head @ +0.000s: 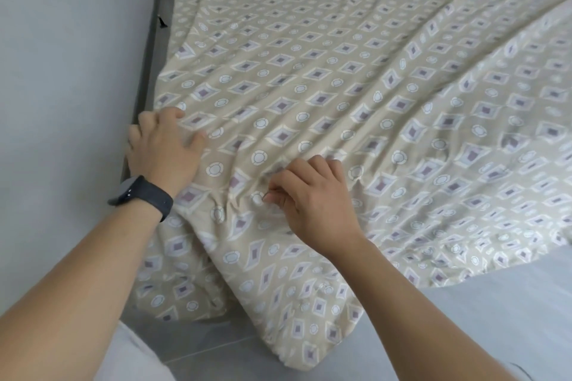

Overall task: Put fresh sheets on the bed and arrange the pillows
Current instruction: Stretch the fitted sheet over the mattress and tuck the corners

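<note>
A beige sheet (340, 77) printed with purple diamonds and white circles covers the bed and hangs over its near corner down to the floor. My left hand (164, 148), with a black band on the wrist, rests on the sheet at the bed's left edge by the wall, its fingers spread and bent into the cloth. My right hand (312, 198) lies near the bed's front edge and pinches a small fold of the sheet between thumb and curled fingers. Wrinkles run from both hands toward the far right. No pillows are in view.
A pale grey wall (62, 56) runs close along the left side, with a dark bed frame rail (151, 40) against it. Grey tiled floor (479, 318) shows at the lower right and below the hanging corner.
</note>
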`<action>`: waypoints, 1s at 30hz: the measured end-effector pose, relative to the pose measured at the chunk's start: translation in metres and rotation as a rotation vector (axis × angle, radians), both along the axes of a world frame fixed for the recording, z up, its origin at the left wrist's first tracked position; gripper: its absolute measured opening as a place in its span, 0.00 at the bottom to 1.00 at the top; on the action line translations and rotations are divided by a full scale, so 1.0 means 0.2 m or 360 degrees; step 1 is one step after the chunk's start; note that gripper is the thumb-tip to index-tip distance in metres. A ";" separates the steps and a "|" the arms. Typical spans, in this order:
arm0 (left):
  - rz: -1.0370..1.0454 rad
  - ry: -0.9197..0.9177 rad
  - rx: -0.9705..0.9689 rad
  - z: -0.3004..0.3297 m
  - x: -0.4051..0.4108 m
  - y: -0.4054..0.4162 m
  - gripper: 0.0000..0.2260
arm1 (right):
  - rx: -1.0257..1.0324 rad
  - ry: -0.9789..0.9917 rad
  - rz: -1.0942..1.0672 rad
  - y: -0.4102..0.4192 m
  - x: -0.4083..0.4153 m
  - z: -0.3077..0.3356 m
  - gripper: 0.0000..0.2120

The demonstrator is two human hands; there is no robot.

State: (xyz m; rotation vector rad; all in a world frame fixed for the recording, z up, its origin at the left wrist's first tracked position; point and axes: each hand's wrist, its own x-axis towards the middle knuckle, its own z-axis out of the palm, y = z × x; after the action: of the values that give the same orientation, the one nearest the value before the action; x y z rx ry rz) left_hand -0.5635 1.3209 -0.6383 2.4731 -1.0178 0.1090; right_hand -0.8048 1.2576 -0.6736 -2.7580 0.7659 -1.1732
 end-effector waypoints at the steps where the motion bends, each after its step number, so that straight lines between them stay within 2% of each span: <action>1: 0.0041 0.0136 -0.0044 0.00 0.01 0.00 0.25 | -0.0018 -0.0022 0.0004 0.00 0.01 0.00 0.07; 3: 0.0108 0.0542 -0.0230 -0.01 0.06 0.02 0.28 | -0.0033 -0.0028 0.0006 0.00 0.01 0.00 0.06; 5: 0.0198 0.0839 -0.0346 -0.01 0.10 0.03 0.26 | -0.0028 -0.0005 -0.0005 0.01 0.01 0.01 0.07; 7: 0.0259 0.0968 -0.0337 0.00 0.13 0.05 0.21 | -0.0021 0.0005 -0.0014 0.02 0.02 0.01 0.06; 10: 0.0283 0.1014 -0.0421 -0.01 0.15 0.04 0.15 | -0.0014 -0.0009 0.0006 0.03 0.03 0.00 0.06; 13: 0.0364 0.1062 -0.0468 -0.02 0.17 0.05 0.15 | 0.0066 -0.0027 0.0002 0.07 0.05 -0.02 0.05; 19: 0.0572 0.1002 -0.0340 -0.05 0.23 0.04 0.17 | 0.0122 -0.0038 -0.0032 0.11 0.09 -0.02 0.05; 24: 0.0512 0.1007 -0.0390 -0.07 0.24 0.03 0.18 | 0.0044 0.0025 -0.0052 0.11 0.03 0.04 0.09; 26: 0.0406 0.0795 -0.0465 -0.07 0.25 0.04 0.15 | 0.0070 0.0065 -0.0085 0.10 -0.01 0.04 0.10; 28: 0.0247 0.0460 -0.0484 -0.02 0.21 0.03 0.08 | 0.0111 0.0049 -0.0164 0.05 -0.08 0.03 0.09; 30: -0.0080 0.0146 -0.0553 0.05 0.06 -0.01 0.06 | 0.0132 -0.0009 -0.0303 -0.01 -0.18 0.03 0.08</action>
State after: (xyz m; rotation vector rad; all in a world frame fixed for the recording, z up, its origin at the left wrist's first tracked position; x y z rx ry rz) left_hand -0.5524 1.3195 -0.6278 2.1178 -0.9340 0.1416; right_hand -0.8407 1.2557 -0.6681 -2.6621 1.0711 -1.1488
